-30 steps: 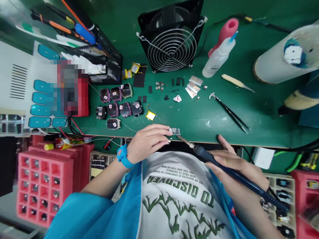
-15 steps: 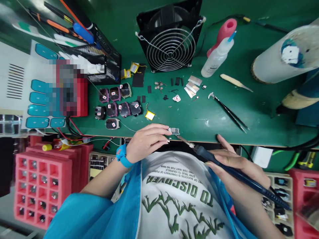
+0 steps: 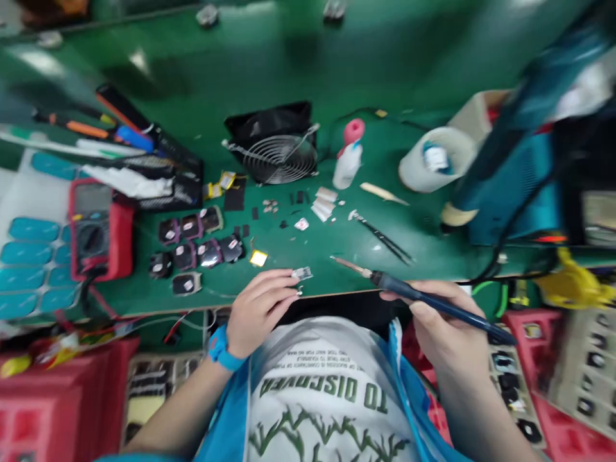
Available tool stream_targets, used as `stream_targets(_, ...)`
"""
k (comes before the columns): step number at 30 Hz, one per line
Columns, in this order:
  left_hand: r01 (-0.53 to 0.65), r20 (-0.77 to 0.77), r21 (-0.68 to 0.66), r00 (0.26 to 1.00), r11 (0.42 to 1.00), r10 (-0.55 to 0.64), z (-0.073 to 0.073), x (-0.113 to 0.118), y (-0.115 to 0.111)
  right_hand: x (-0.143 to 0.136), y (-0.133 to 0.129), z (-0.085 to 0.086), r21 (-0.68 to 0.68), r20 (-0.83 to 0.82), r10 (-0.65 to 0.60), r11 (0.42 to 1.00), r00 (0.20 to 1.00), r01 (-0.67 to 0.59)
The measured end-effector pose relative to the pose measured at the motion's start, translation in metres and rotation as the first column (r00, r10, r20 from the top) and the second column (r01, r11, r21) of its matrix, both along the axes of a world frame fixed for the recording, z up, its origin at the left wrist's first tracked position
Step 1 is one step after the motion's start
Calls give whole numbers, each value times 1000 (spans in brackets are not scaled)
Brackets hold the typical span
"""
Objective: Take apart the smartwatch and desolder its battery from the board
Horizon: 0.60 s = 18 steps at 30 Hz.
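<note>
My left hand [image 3: 262, 311] rests at the bench's front edge, its fingertips closed on a small circuit board [image 3: 302, 274]. A tiny pale part shows by the lower fingertips, too small to name. In my right hand [image 3: 445, 327] is a soldering iron [image 3: 423, 298], gripped like a pen. Its copper-coloured tip points left over the green bench, apart from the board. Behind the board lies a small yellow-edged battery [image 3: 258, 258]. Black tweezers [image 3: 385, 237] lie beyond the iron. Several dark watch cases [image 3: 210, 253] sit in rows to the left.
At the back stand a black fan [image 3: 276, 151], a white squeeze bottle [image 3: 347, 165] and a white tub [image 3: 436, 160]. A red multimeter [image 3: 99, 224] is at left, beside a black mesh holder [image 3: 180, 173]. Pink foam trays [image 3: 62, 391] sit below the bench edge.
The iron's tip has left the board and moved off to the right. My left hand still holds the board. The view has shifted, showing more of the bench's back and right side.
</note>
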<state>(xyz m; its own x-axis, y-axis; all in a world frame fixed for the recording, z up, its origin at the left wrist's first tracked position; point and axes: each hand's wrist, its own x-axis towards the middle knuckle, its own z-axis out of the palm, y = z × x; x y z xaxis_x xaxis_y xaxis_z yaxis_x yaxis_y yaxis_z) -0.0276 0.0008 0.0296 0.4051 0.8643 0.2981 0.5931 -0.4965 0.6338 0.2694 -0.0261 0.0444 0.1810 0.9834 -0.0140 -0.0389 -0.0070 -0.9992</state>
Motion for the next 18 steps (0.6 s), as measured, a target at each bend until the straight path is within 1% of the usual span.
stream_targets(1, -15, 11, 29, 1000, 999, 15, 0, 2, 1, 9, 6, 6, 50, -5, 11, 999, 1000, -11)
stream_targets(2, -28, 1, 49, 1000, 998, 28, -2, 3, 2, 19, 13, 16, 121, 11, -12, 993, 1000, 10)
stream_targets(3, -22, -11, 76, 1000, 997, 23, -3, 5, 5, 30, 21, 28, 217, 46, -90, 973, 995, 77)
stream_targets(4, -8, -25, 106, 1000, 994, 10, -5, 5, 7, 41, 28, 42, 337, 85, -222, 924, 971, 182)
stream_targets(5, 11, -40, 136, 999, 991, -5, -6, 6, 11, 52, 35, 57, 463, 113, -388, 835, 915, 297)
stream_targets(6, 31, -60, 162, 998, 986, -21, -7, 6, 14, 63, 42, 72, 574, 127, -553, 718, 823, 394)
stream_targets(7, 47, -82, 183, 996, 982, -33, -7, 7, 18, 75, 48, 86, 666, 131, -690, 593, 711, 453)
stream_targets(8, 63, -104, 203, 994, 977, -43, -5, 7, 21, 86, 54, 97, 729, 141, -786, 493, 602, 474)
stream_targets(9, 81, -127, 224, 991, 971, -53, -3, 8, 24, 97, 59, 106, 766, 164, -842, 437, 513, 472)
stream_targets(10, 100, -151, 245, 986, 964, -64, 0, 8, 27, 108, 64, 113, 778, 207, -867, 426, 452, 461)
stream_targets(11, 120, -177, 268, 982, 956, -73, 5, 9, 29, 118, 69, 116, 773, 259, -874, 443, 412, 454)
stream_targets(12, 141, -205, 285, 975, 948, -83, 9, 10, 30, 128, 74, 117, 752, 319, -865, 479, 386, 453)
stream_targets(13, 161, -232, 293, 968, 942, -94, 13, 10, 31, 136, 80, 116, 714, 384, -843, 530, 376, 458)
stream_targets(14, 174, -251, 294, 963, 940, -99, 16, 11, 31, 142, 85, 114, 665, 445, -811, 583, 379, 467)
stream_targets(16, 163, -260, 273, 961, 948, -91, 20, 12, 30, 150, 96, 107, 565, 528, -746, 666, 406, 487)
stream_targets(17, 148, -254, 257, 964, 955, -81, 21, 13, 28, 151, 100, 103, 516, 547, -721, 691, 425, 506)
stream_targets(18, 130, -248, 238, 966, 962, -69, 20, 13, 26, 150, 103, 100, 477, 543, -710, 701, 449, 531)
